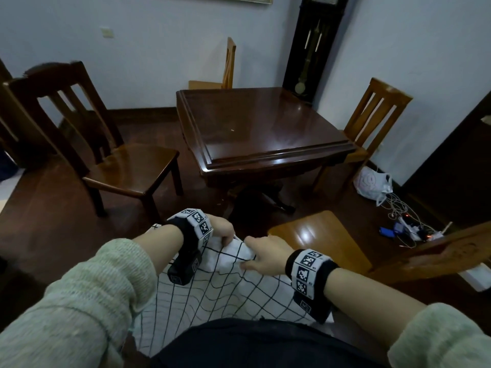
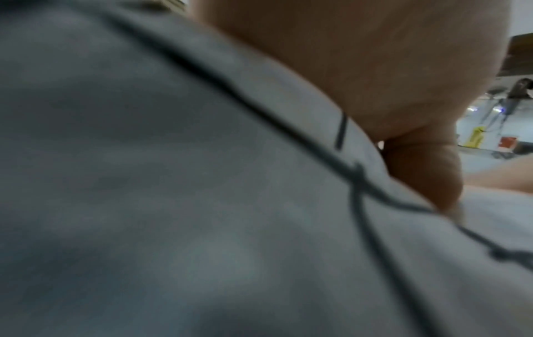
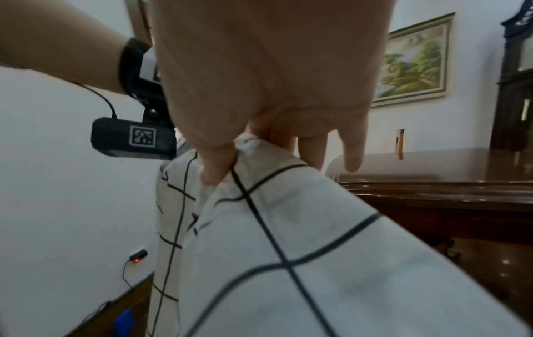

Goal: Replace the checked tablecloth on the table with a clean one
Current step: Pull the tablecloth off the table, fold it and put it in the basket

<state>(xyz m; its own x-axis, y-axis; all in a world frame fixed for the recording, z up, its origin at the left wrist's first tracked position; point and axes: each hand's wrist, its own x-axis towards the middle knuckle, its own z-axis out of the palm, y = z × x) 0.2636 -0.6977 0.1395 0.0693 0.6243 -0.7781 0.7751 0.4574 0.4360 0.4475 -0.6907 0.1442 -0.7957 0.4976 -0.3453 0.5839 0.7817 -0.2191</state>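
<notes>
Stage of the cloth change, seen from the head and both wrists. You stand a little back from the table (image 1: 265,123), whose dark polished top lies bare: the checked tablecloth (image 1: 225,290) is off it and hangs in front of your body, gathered between your two hands.

Your left hand (image 1: 221,231) is curled over the top edge of the cloth, fingers bent down into the folds; the left wrist view is blurred, but it shows a bent finger (image 2: 427,168) pressed against the fabric. Your right hand (image 1: 265,254) takes the same bunched edge just beside the left. In the right wrist view the thumb (image 3: 216,162) pinches a fold against the first fingers, while the outer fingers (image 3: 350,148) hang fairly straight and free of the cloth.

Progress, as a judgement: the removal step looks complete, since nothing covers the table. The cloth in your hands appears to be mid-gathering or folding, not yet set down. No clean cloth can be picked out in any view, so fetching it, spreading it over the top and squaring its edges all seem to remain.

Around the table stand wooden chairs: a dark chair (image 1: 111,155) to the left, a light chair (image 1: 372,120) to the right. A tall clock (image 1: 316,43) stands against the far wall.
</notes>
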